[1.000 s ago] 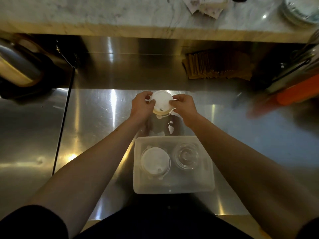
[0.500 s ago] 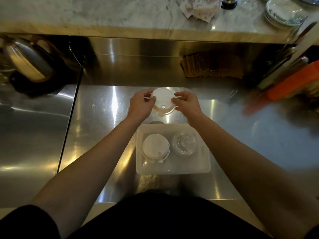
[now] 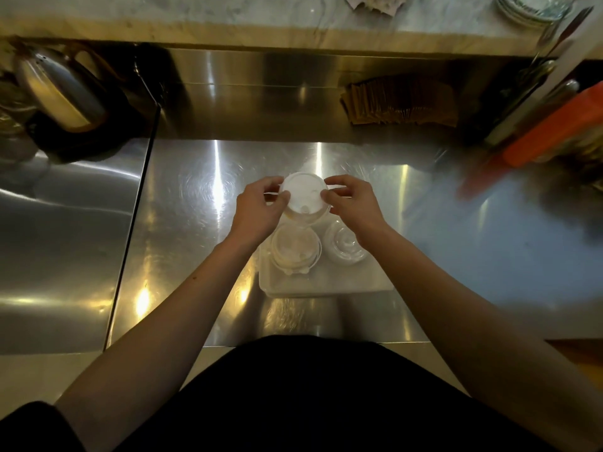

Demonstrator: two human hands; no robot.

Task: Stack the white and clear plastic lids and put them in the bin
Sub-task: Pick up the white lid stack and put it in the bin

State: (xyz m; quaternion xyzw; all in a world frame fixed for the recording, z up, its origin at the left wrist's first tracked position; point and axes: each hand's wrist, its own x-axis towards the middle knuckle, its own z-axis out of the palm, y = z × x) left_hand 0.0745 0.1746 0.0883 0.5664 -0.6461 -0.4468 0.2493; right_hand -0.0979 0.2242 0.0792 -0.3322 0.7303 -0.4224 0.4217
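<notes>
A stack of white plastic lids (image 3: 305, 197) hangs above the far edge of a translucent bin (image 3: 326, 282) on the steel counter. My left hand (image 3: 257, 210) pinches the stack's left rim and my right hand (image 3: 354, 203) pinches its right rim. Inside the bin, a pile of white lids (image 3: 295, 247) sits on the left and a pile of clear domed lids (image 3: 346, 246) on the right. My right wrist covers part of the clear pile.
A steel kettle (image 3: 62, 89) stands at the back left by a counter seam (image 3: 130, 243). Brown paper sleeves (image 3: 401, 102) lie against the back wall. Orange-handled tools (image 3: 551, 128) are at the right. Plates (image 3: 535, 8) rest on the marble ledge.
Both hands with the white lid stack have come toward me, now over the bin's far edge. The view has tilted, so the bin appears higher in frame.
</notes>
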